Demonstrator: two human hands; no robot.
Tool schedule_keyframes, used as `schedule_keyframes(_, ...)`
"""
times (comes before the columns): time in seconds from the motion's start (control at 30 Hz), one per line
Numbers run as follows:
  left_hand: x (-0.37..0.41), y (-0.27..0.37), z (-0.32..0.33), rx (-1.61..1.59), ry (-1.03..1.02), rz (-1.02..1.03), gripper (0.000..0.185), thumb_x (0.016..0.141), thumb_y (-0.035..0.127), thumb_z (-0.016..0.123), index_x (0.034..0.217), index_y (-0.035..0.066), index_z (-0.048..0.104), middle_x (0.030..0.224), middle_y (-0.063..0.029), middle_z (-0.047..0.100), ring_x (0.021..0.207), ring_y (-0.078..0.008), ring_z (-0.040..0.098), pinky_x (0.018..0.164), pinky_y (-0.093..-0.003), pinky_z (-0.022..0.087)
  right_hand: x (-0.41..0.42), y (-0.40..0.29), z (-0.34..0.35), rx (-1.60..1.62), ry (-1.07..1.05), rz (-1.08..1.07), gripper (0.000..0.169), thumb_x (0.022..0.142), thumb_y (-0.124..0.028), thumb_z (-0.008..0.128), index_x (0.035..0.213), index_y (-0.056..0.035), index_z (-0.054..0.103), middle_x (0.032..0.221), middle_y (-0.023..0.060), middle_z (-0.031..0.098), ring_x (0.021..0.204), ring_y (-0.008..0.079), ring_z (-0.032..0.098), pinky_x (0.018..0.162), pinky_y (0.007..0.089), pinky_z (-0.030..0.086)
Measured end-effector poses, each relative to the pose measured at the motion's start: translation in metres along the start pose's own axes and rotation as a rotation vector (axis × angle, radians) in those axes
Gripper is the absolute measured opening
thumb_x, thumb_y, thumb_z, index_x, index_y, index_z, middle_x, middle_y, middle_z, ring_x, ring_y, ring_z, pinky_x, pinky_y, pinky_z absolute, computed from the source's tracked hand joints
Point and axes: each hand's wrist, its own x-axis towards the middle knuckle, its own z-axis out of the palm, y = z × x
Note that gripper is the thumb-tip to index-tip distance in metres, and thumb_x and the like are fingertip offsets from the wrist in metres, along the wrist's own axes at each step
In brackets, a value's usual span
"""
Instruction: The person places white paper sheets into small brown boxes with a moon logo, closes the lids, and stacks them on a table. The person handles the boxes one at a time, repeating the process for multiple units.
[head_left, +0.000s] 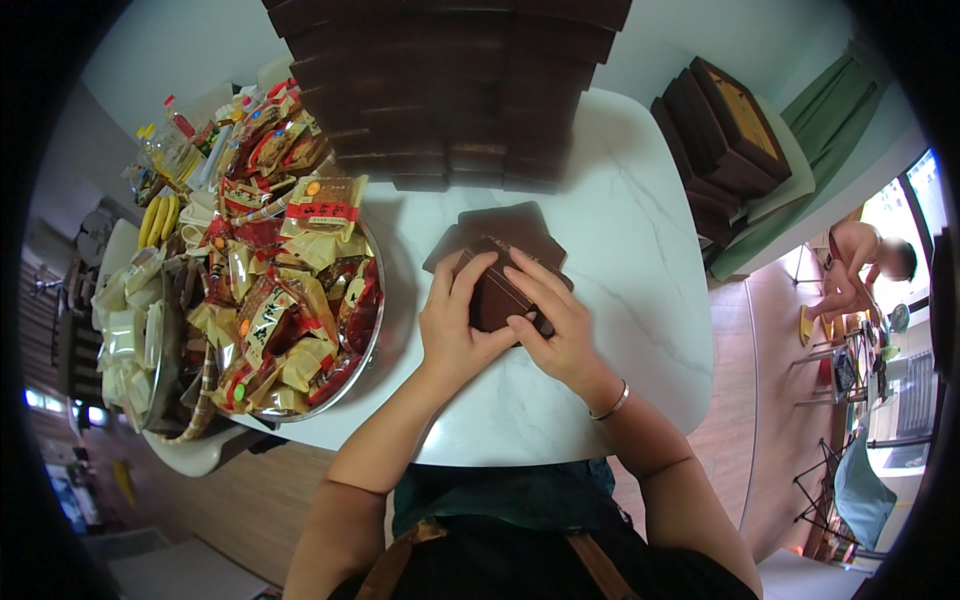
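Both my left hand (457, 326) and my right hand (559, 322) rest on a small dark-brown piece (495, 296) that looks like cardboard with crease lines. My left fingers lie along its left side, my right fingers along its right. The two thumbs come together at its near edge. Beneath and beyond it, several flat dark-brown pieces (506, 221) are fanned out on the white marbled table (637, 337). My fingers partly cover the held piece, so whether it is flat or folded is hard to see.
To the left, a round metal basin (381, 300) brims with wrapped pastries (277, 322). Dark-brown boxes (450, 90) are stacked high at the table's far side. More boxes (720, 135) stand on a chair at far right. Bananas (157, 221) lie behind the basin. A person (855, 259) bends over farther right.
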Motion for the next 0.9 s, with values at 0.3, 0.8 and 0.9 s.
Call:
schedule_keyframes(0.3,-0.006,-0.017,0.000,-0.685,-0.156,-0.202,0.065,0.081,0.031,0.076,0.134,0.011,0.044,0.131,-0.0147,0.051,0.111,-0.0316,0.061,0.082,-0.0397,0.056,0.012,-0.003,-0.010,0.113,-0.077,-0.146,0.080,0.070,-0.023,0.085,0.139,-0.0054,0.048,0.147,0.0187,0.043,0.131,0.0350,0.048,0.103,0.0409,0.047)
schedule_keyframes(0.8,-0.002,-0.018,0.002,-1.152,-0.198,-0.544,0.062,0.095,0.033,0.058,0.146,0.007,0.035,0.138,-0.0124,0.051,0.123,-0.0233,0.054,0.103,-0.0408,0.047,0.016,0.006,-0.021,-0.083,-0.025,-0.105,0.087,0.065,-0.009,0.086,0.141,-0.0025,0.042,0.145,0.0180,0.040,0.131,0.0346,0.044,0.108,0.0423,0.041)
schedule_keyframes(0.9,0.001,-0.001,-0.007,-1.012,-0.059,-0.501,0.069,0.091,0.005,0.065,0.147,0.006,0.026,0.131,-0.0142,0.050,0.118,-0.0205,0.054,0.089,-0.0356,0.058,0.018,0.003,-0.022,-0.053,-0.053,-0.051,0.088,0.065,-0.008,0.086,0.141,-0.0024,0.042,0.146,0.0190,0.038,0.133,0.0356,0.043,0.109,0.0428,0.040)
